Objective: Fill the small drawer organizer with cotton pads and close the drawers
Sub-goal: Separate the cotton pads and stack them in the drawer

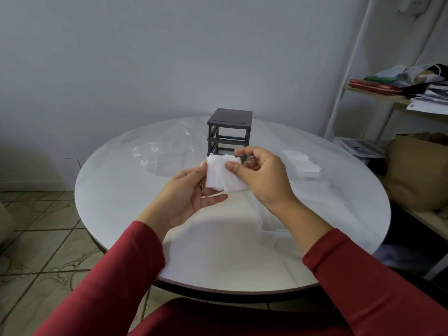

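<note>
A small dark drawer organizer [229, 129] stands at the far middle of the round white table [121, 202]; its frame looks open, with no drawers visible inside. In front of it both my hands hold a fanned stack of white square cotton pads [221, 177] above the table. My left hand [191, 197] supports the stack from the left and below. My right hand [261, 177] pinches the pads from the right with thumb and fingers. More white cotton pads [301, 163] lie in a loose pile on the table to the right.
A crumpled clear plastic bag [160, 154] lies left of the organizer. Clear drawers [269, 224], hard to make out, seem to lie on the table under my right wrist. A white shelf [392, 98] with papers and a brown bag [417, 170] stand at the right.
</note>
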